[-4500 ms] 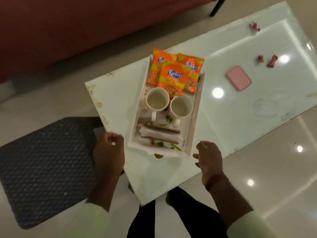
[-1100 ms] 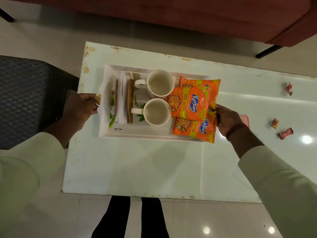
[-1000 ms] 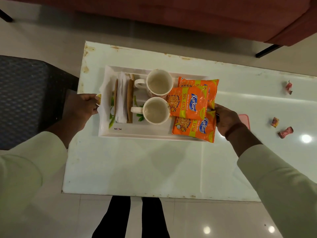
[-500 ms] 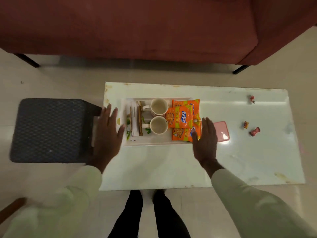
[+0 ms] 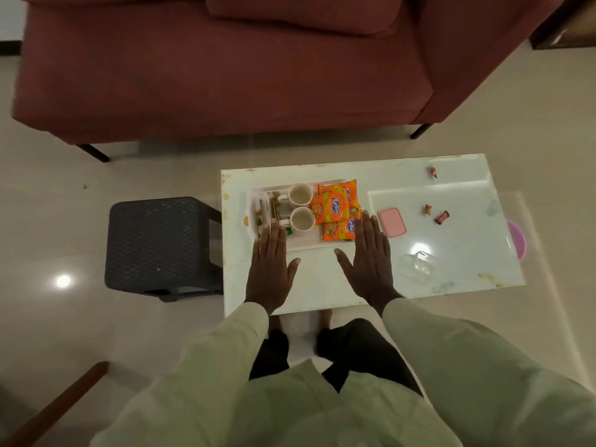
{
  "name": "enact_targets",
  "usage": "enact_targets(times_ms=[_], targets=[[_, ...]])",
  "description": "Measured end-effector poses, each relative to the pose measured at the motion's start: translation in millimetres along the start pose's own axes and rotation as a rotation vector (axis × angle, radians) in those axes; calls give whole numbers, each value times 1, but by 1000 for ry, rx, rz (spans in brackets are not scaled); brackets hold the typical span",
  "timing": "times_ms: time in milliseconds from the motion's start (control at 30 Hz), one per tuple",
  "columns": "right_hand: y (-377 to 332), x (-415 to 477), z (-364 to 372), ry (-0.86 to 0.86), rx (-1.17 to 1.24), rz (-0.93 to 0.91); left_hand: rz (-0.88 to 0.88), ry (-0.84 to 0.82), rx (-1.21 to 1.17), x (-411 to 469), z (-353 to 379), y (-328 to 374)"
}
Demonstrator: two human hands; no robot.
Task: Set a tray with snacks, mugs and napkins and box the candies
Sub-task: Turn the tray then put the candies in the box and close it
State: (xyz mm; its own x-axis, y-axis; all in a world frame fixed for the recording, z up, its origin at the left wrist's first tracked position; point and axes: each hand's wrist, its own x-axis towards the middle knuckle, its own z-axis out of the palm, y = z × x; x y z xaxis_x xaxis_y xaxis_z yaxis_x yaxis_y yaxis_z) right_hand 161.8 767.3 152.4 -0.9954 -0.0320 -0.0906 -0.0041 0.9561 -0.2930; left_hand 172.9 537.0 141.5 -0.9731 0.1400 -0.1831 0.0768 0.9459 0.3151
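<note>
Head view: a glossy white rectangular low table [image 5: 322, 285] stands on pale floor tiles before a maroon sofa [image 5: 225, 75], with a dark woven stool [image 5: 161, 246] beside it. The white tray [image 5: 309, 245] holds two white mugs [image 5: 300, 194], folded napkins [image 5: 266, 208] and orange snack packets [image 5: 332, 204] reading "Kurkure" and "50% EXTRA". A pink lid [image 5: 392, 221], a clear plastic box [image 5: 416, 267] and three wrapped candies [image 5: 442, 217] lie apart, further right. The left hand [image 5: 271, 269] and right hand [image 5: 371, 259] are flat, grasping nothing, and partly cover the tray's near edge.

White table [image 5: 322, 285] bears a tray [image 5: 309, 244], pink lid [image 5: 392, 221], clear box [image 5: 416, 266] and three scattered candies [image 5: 442, 217]
</note>
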Motion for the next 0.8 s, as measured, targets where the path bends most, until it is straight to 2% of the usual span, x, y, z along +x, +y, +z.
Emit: enact_targets(times_ms=[233,533,800], targets=[[33,-12,-24,33,-39,10,106,42,64,-6,-13,36],[132,2,-68,42,-26,-120,20,138,44,17,1,127],[193,12,-111,-5,-17,-176,-4,144,45,33,12,210]])
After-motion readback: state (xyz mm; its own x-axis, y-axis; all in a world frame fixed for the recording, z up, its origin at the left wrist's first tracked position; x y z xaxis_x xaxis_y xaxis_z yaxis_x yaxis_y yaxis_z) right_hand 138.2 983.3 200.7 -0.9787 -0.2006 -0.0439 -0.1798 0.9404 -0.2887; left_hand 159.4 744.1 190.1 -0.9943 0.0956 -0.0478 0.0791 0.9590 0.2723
